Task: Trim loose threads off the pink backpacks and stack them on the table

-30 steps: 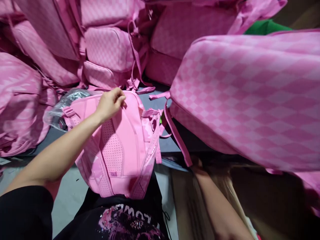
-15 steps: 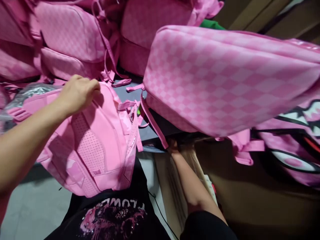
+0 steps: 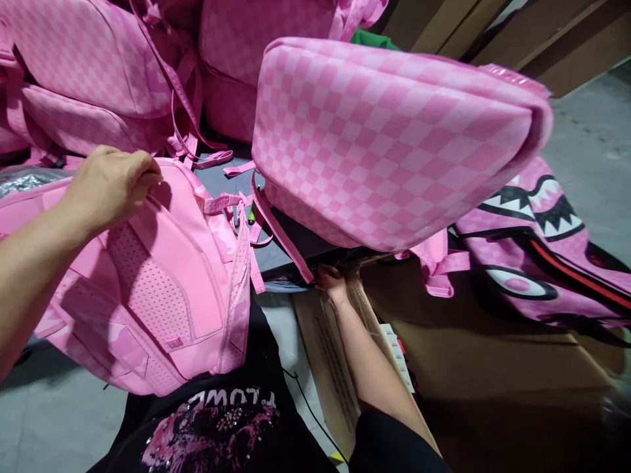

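A backpack (image 3: 187,253) is gripped near its top by the left hand (image 3: 111,180); whether the right hand (image 3: 332,282), near the counter (image 3: 271,257), is closed cannot be told.

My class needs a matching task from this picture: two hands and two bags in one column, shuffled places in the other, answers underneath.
Column one
1. Left hand
2. Right hand
3. Large checked bag
4. Bag with toothy print

Column two
A. Toward the picture's right edge
B. At the top of the pink backpack with a dotted back panel
C. Directly above the right hand in the picture
D. By the table edge, near a dangling strap's lower end

Pairs: 1-B, 2-D, 3-C, 4-A
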`<state>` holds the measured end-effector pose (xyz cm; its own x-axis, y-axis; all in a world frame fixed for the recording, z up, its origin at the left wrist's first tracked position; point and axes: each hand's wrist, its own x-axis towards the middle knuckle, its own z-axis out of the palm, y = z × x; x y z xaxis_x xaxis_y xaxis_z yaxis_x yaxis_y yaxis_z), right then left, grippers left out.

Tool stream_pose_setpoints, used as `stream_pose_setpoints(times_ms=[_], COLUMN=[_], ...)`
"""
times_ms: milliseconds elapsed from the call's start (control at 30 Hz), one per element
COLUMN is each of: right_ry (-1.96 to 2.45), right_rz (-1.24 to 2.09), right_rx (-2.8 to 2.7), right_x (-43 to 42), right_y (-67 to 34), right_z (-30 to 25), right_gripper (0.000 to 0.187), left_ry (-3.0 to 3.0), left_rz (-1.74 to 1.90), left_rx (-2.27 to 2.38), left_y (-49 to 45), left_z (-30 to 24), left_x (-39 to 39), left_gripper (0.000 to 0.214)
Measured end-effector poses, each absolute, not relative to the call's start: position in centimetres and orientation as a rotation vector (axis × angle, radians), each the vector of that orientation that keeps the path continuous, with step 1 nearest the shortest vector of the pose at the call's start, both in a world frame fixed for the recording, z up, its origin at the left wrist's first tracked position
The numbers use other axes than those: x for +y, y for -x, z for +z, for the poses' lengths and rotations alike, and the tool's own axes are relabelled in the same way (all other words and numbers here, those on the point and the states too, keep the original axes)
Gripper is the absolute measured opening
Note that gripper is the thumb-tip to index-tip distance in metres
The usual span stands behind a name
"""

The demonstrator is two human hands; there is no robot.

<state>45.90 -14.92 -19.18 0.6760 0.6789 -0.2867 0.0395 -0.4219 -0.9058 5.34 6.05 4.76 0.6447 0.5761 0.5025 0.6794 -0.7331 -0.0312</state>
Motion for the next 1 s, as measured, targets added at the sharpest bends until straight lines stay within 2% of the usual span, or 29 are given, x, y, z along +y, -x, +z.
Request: stream_pose_setpoints(times_ms=[167, 233, 333, 400, 567, 633, 767, 1000], right_ry=[1.657, 1.514, 1.449, 1.406, 1.211, 1.103, 1.0, 1.058], right_rz=[1.011, 1.124, 1.284, 1.231, 0.853, 0.75, 0.743, 0.698], right_rx=[-0.413, -0.294, -0.486, -0.745, -1.278, -1.43, -1.63, -1.739], right_x=[-20.1, -21.4, -21.0, -19.4, -13.9, -12.2, -10.5, -10.6], right_y=[-44.4, -44.0, -41.9, -38.7, -26.8, -22.5, -17.3, -14.9], right_z=[-15.2, -13.7, -10.5, -7.5, 0.5, 2.5, 3.5, 2.8], right_gripper=[0.032, 0.034, 0.038, 0.037, 0.023, 0.026, 0.028, 0.028], left_ry=[2.579, 2.513, 2.381, 2.33, 2.267, 2.247, 2.238, 2.203], left_rz=[-0.672, -0.611, -0.58, -0.601, -0.72, -0.745, -0.779, -0.856], left_rx=[-0.962, -0.959, -0.966, -0.921, -0.821, -0.796, -0.782, -0.837], left_y=[-4.7, -3.8, -2.1, -1.0, 1.3, 2.1, 3.7, 5.9], left_z=[6.4, 7.5, 8.9, 9.4, 9.5, 9.5, 9.3, 7.9], left_x=[3.9, 2.2, -0.7, -2.3, -4.3, -4.8, -5.4, -5.3], left_gripper=[0.014, 0.015, 0.022, 0.025, 0.021, 0.019, 0.018, 0.02])
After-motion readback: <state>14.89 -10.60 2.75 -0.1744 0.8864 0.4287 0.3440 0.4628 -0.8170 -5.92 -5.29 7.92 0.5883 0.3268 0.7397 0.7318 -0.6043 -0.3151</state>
